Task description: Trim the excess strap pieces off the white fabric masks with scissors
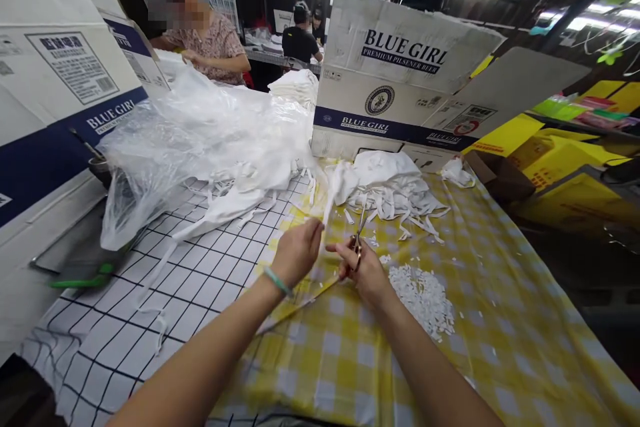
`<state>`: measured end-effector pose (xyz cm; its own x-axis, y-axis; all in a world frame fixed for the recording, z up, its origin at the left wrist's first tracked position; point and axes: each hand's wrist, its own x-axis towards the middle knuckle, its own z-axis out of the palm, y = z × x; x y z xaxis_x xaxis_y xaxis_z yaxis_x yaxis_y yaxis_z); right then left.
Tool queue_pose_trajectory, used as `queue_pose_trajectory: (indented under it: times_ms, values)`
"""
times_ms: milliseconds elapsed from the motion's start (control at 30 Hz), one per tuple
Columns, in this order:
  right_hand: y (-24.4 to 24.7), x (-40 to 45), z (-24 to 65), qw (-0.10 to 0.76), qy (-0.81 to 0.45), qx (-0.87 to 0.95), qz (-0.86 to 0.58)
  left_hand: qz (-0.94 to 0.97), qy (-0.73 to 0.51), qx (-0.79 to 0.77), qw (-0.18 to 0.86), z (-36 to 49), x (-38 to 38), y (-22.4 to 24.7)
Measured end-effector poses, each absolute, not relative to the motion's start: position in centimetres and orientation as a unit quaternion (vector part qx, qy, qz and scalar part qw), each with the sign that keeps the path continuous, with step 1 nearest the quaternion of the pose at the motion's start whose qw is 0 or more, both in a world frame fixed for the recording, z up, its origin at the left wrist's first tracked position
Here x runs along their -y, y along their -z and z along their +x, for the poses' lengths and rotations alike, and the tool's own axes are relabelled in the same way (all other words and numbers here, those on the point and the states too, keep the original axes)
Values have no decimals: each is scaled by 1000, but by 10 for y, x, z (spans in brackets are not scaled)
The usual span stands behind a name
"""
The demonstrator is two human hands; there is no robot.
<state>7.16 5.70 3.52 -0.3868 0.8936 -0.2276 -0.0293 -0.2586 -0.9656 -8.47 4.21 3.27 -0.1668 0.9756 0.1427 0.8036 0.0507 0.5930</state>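
Note:
My left hand (297,250) is closed, its fingertips pinching a white cloth strip (329,205) that runs up toward a white cloth piece. My right hand (369,272) has its fingers in the handles of a pair of scissors (361,223), with the blades pointing away from me. The index finger of that hand stretches toward the left hand. Just beyond the scissors lies a pile of white cloth pieces with straps (390,177). Right of my right hand, a heap of small white snippets (423,297) rests on the yellow checked tablecloth (500,347).
At the left, clear plastic (145,167) covers white cloth on a grid-patterned cloth (210,280). Cardboard boxes (400,90) and a left carton (45,133) stand around the table. Another person (215,47) works across it. Yellow boxes (575,200) are at the right.

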Motion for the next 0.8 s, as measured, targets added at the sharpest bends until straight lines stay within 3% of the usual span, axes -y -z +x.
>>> queue_pose_trajectory:
  times_ms: [167, 333, 467, 600, 667, 800]
  values:
    - [-31, -52, 63, 330, -667, 500, -444, 699, -284, -634, 171, -51, 34, -22]
    - [-66, -104, 92, 355, -566, 549, -502, 692, -289, -639, 172, -76, 4, -17]
    - [-135, -201, 129, 451, -420, 573, -542, 619, -279, -722, 135, -118, -76, -16]
    - [-159, -246, 132, 474, -121, 658, -572, 556, -256, -781, 123, -135, -161, -15]
    - [-141, -235, 119, 449, -135, 689, -553, 541, -239, -796, 129, -135, -193, -16]
    - [-78, -187, 90, 375, -304, 721, -497, 543, -206, -801, 144, -139, -215, -19]
